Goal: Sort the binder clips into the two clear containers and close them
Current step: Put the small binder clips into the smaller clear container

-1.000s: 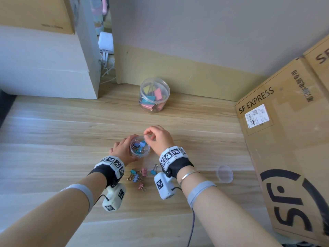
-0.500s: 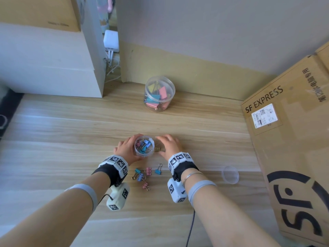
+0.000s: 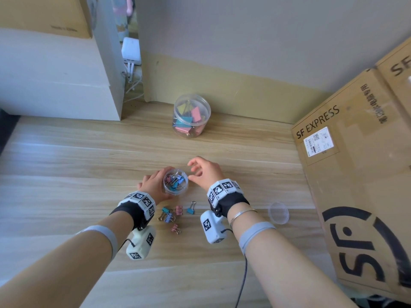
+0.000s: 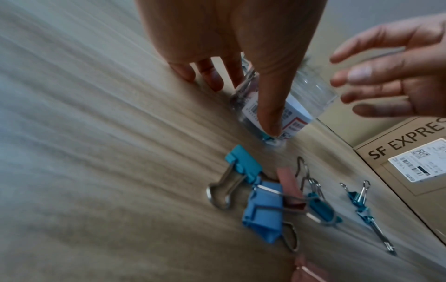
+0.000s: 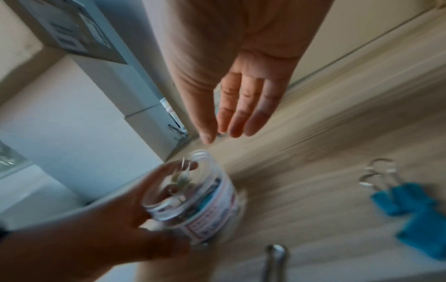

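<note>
1. Cardboard box, brown, printed "SF EXPRESS", with a white shipping label; stands at the right edge of the wooden table.
2. Large clear container, round, at the far side of the table near the wall. It holds large binder clips in pink, yellow and teal; whether a lid sits on it cannot be told.
3. Left hand: fingers and thumb curled round the small clear container, thumb pressed on its printed label in the left wrist view.
4. Right hand: fingers spread and relaxed, holding nothing, just beside and slightly above the small container's open mouth.
5. Small clear container: round, lidless, upright on the table at centre, partly filled with small binder clips in blue, teal and pink with wire handles.
6. Clear lid: lies flat on the table to the right of the right wrist, well apart from the small container.
7. Loose binder clips: a small cluster in teal, blue and pink between the wrists; one teal clip lies slightly apart to its right.
</note>
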Demonstrator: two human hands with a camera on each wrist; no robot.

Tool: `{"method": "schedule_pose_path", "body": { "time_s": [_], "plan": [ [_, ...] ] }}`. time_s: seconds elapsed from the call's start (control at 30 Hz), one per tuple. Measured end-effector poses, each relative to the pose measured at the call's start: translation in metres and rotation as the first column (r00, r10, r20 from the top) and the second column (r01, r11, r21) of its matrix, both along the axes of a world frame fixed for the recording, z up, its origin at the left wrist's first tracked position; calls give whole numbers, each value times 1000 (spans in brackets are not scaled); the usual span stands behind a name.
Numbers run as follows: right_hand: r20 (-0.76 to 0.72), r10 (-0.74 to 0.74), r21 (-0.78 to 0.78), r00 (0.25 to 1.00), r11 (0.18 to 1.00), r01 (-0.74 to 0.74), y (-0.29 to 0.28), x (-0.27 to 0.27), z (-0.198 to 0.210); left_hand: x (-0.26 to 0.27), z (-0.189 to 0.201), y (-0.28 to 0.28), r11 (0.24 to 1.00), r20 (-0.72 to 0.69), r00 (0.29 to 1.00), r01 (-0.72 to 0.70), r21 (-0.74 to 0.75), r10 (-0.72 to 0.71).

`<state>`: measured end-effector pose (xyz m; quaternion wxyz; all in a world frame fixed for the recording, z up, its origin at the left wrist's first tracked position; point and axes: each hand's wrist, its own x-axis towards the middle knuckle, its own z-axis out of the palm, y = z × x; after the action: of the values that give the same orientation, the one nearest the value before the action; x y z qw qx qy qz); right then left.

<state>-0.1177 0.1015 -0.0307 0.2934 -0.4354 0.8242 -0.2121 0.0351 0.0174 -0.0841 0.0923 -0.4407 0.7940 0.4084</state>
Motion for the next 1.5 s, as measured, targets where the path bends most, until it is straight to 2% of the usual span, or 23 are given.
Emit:
{"method": "schedule_pose_path", "body": {
  "time_s": [0.1,0.2,0.3,0.4,0.57,0.77,0.87,0.97,1.1,1.2,1.27,1.37,1.43,1.5],
  "plan": [
    [-74,-38,201,997,978,53,23,-16,-6,1,1,5,1000,-6,1000,3,15,-3],
    [-92,-37,444,995,893,75,57,-29,-16,2,1,8,1000,-3,1000,5,7,-5],
    [-74,7,552,997,833,35,80,-29,-20,2,-1,7,1000,-7,1000,9,5,-9],
    [-48,13,534,999,845,15,86,-19,-25,3,-2,7,1000,-7,1000,14,7,-14],
    [-119,25,383,993,923,22,77,2,-40,3,-5,8,1000,-6,1000,5,0,-5],
    [-131,83,345,988,938,-33,70,4,-38,3,-7,8,1000,-13,1000,4,0,-4],
    [-144,7,185,990,982,20,55,5,-22,2,-7,8,1000,-12,1000,4,-6,-4],
    [-128,13,-10,992,1000,-14,29,12,-6,1,-8,8,1000,-2,1000,12,-15,-12],
    [-66,28,-112,997,993,-36,6,27,2,0,-8,9,1000,4,1000,10,-11,-10],
    [-67,-31,-44,997,999,28,12,27,-5,3,-10,8,1000,-9,1000,-16,-14,16],
    [-61,1,108,998,994,6,23,25,-11,8,-14,5,999,-33,999,-31,-16,30],
    [62,151,332,987,929,-163,38,33,-20,15,-18,1,1000,-70,997,-25,-1,24],
    [111,247,377,963,886,-271,40,42,-26,18,-21,-2,999,-88,995,-40,14,41],
    [66,360,389,931,850,-356,40,50,-32,19,-22,-2,998,-105,993,-55,12,56]
  ]
}}
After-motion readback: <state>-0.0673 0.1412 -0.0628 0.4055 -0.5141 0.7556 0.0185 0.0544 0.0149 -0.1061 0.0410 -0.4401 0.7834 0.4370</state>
